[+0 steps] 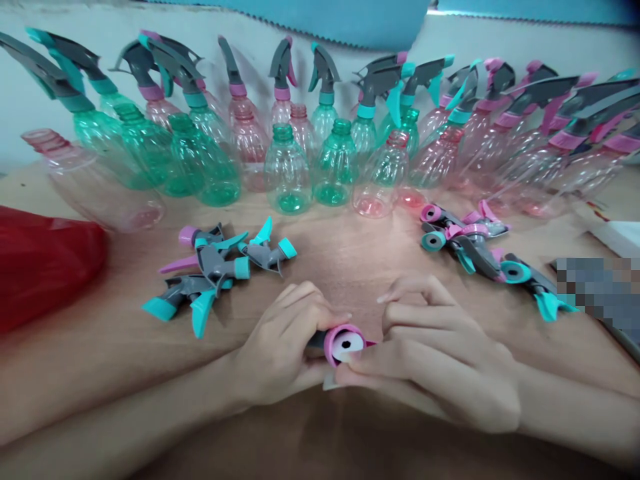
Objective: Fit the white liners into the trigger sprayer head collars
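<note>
Low over the table's near edge, my left hand (285, 340) is closed around a grey trigger spray head (316, 341) with a pink collar. The collar's open end faces up toward me. A white disc (353, 343) with a dark hole sits inside it. My right hand (440, 353) pinches thumb and finger at the collar's lower right rim, its other fingers curled above. A small pale piece (330, 382) shows under the collar; I cannot tell what it is. Most of the spray head is hidden by my fingers.
Loose spray heads lie in piles at left (215, 263) and right (470, 243). Behind them stand open green bottles (336, 163) and pink bottles (383, 177), then rows of bottles with sprayers fitted. A red bag (50, 267) is at far left, a pixelated flat object (607, 293) at right.
</note>
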